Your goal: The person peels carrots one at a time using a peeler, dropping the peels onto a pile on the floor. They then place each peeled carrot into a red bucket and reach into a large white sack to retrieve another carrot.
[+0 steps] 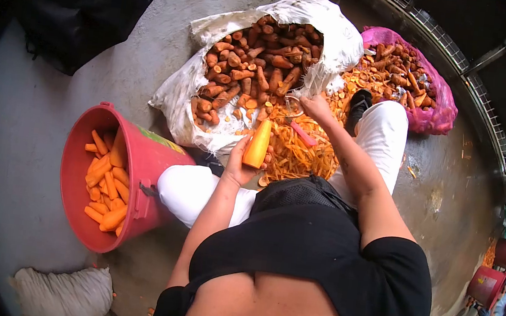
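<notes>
My left hand (241,168) is wrapped round a peeled orange carrot (258,145), held upright above the peelings in front of my lap. Closed fingers of my right hand (316,108) grip a pale, looped peeler (294,105), a short distance from the carrot's upper end. A pink-handled tool (303,134) rests on the heap of orange peelings (299,160) between my hands; its far end is hard to make out. Just beyond, an opened white sack (179,98) spills unpeeled carrots (253,65) toward me.
Left of my knee, a red bucket (156,172) tilts, with peeled carrots (109,180) inside. A pink mesh bag (446,110) of carrot scraps lies at upper right. A black bag (83,10) and a pale sack (66,292) are on the left floor. Grating (443,45) runs along the right.
</notes>
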A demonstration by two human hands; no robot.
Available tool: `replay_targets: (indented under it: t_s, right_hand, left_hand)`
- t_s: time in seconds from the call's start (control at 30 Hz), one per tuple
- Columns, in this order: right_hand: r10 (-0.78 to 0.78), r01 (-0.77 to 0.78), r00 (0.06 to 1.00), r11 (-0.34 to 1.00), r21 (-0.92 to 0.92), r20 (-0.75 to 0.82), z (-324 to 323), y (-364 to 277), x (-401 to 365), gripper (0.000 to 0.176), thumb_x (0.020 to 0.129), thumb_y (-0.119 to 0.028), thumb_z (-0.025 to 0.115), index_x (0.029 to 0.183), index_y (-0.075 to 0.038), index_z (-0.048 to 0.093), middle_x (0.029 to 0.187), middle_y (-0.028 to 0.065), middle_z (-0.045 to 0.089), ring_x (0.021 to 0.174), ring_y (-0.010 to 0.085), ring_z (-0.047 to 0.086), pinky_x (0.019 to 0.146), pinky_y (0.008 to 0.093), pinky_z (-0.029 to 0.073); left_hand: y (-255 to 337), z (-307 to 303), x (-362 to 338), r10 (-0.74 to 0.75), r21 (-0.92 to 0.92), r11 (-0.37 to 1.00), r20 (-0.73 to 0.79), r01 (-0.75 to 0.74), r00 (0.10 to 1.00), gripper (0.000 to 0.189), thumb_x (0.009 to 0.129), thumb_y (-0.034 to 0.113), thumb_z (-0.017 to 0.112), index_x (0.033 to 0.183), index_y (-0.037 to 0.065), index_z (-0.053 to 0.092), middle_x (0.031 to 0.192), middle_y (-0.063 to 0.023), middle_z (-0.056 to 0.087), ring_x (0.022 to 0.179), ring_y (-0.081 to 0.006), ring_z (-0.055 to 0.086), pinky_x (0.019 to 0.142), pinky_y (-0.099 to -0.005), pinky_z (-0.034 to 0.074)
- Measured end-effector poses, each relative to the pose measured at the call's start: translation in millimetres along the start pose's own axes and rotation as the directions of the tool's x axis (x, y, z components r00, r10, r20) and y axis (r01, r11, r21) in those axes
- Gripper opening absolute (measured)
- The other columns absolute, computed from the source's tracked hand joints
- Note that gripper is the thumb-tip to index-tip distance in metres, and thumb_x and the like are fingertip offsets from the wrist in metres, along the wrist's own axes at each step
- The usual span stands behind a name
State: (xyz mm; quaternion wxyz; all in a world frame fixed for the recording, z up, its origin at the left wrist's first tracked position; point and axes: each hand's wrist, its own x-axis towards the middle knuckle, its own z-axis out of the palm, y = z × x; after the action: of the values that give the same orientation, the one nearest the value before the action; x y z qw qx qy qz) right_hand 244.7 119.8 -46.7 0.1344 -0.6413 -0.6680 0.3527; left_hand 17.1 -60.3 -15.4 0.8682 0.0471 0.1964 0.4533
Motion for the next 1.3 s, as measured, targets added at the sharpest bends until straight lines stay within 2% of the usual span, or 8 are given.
replay_targets:
  t_s: [0.17,0.3,0.47,0.77,0.9,1.1,1.2,1.3]
  right_hand:
    - [-0.130,0.125,0.989,0.989,0.077,0.074,-4.5,-60.4,-64.1,0.042,0.089,-0.038,0.048,0.067,-0.010,0.071,0.051,0.0025,0.057,0.042,0.0120,0.045,0.053,0.0313,0.042]
    - [-0.687,0.642,0.726,0.690,-0.335,-0.024,10.1,-80.0,-91.9,0.033,0.080,-0.031,0.058,0.056,-0.012,0.069,0.045,-0.0034,0.053,0.053,0.0131,0.049,0.070,0.0280,0.041]
    - [-0.849,0.776,0.526,0.502,-0.382,-0.047,26.8,-87.1,-105.8,0.035,0.078,-0.027,0.058,0.047,-0.013,0.059,0.043,-0.0034,0.050,0.050,0.0115,0.046,0.068,0.0312,0.042]
    - [-0.370,0.238,0.929,0.663,-0.709,-0.034,-41.4,-20.4,-7.6,0.043,0.088,-0.034,0.043,0.052,-0.015,0.057,0.046,0.0000,0.049,0.044,0.0134,0.040,0.075,0.0337,0.040]
    - [-0.092,0.082,0.996,0.923,-0.375,-0.011,-41.9,-50.3,-32.9,0.047,0.092,-0.036,0.038,0.056,-0.015,0.061,0.048,-0.0028,0.052,0.043,0.0099,0.035,0.072,0.0326,0.040]
    - [-0.726,0.658,0.687,0.629,-0.413,-0.011,6.4,-85.0,-94.5,0.041,0.086,-0.031,0.048,0.051,-0.015,0.062,0.042,-0.0001,0.045,0.047,0.0143,0.044,0.072,0.0335,0.042]
    - [-0.707,0.643,0.705,0.598,-0.478,0.063,3.1,-86.0,-80.6,0.040,0.086,-0.029,0.047,0.050,-0.015,0.058,0.040,-0.0005,0.041,0.048,0.0151,0.044,0.071,0.0339,0.042]
    - [-0.393,0.328,0.919,0.749,-0.576,0.012,-13.9,-74.2,-34.6,0.041,0.087,-0.032,0.045,0.050,-0.019,0.056,0.042,-0.0029,0.038,0.052,0.0093,0.045,0.079,0.0335,0.043]
  left_hand:
    - [-2.3,-11.8,0.3,0.038,0.167,0.986,-0.104,-0.020,0.994,0.050,0.096,0.047,0.039,0.125,0.007,0.049,0.095,-0.0100,0.063,0.074,-0.0198,0.062,0.064,-0.0318,0.052]
    - [-9.9,4.4,5.3,0.159,0.197,0.977,-0.381,-0.088,0.911,0.046,0.097,0.046,0.040,0.119,0.008,0.053,0.093,-0.0089,0.064,0.077,-0.0180,0.064,0.062,-0.0323,0.053]
    - [-10.9,-15.0,5.3,0.210,0.316,0.945,-0.410,-0.077,0.888,0.038,0.097,0.038,0.042,0.116,0.008,0.055,0.098,-0.0063,0.064,0.085,-0.0198,0.064,0.074,-0.0348,0.053]
    - [-15.1,11.6,-13.7,0.224,0.500,0.862,-0.225,-0.085,0.948,0.042,0.098,0.039,0.041,0.110,0.001,0.054,0.077,-0.0124,0.064,0.058,-0.0163,0.061,0.053,-0.0263,0.051]
    - [-10.3,5.4,-9.5,0.148,0.317,0.946,-0.224,-0.072,0.963,0.047,0.097,0.047,0.041,0.110,0.003,0.053,0.079,-0.0096,0.063,0.065,-0.0172,0.064,0.055,-0.0284,0.053]
    - [-15.1,1.1,5.1,0.224,0.372,0.925,-0.365,-0.079,0.904,0.044,0.097,0.044,0.040,0.113,0.006,0.053,0.088,-0.0087,0.063,0.071,-0.0177,0.065,0.056,-0.0296,0.053]
    - [-15.7,-3.9,2.3,0.276,0.521,0.851,-0.344,-0.062,0.898,0.041,0.098,0.040,0.040,0.114,0.005,0.053,0.092,-0.0098,0.064,0.072,-0.0177,0.065,0.056,-0.0287,0.053]
    - [-13.2,-7.1,-1.6,0.221,0.625,0.781,-0.255,-0.014,0.941,0.042,0.098,0.040,0.041,0.114,0.003,0.053,0.092,-0.0109,0.064,0.072,-0.0178,0.065,0.055,-0.0282,0.053]
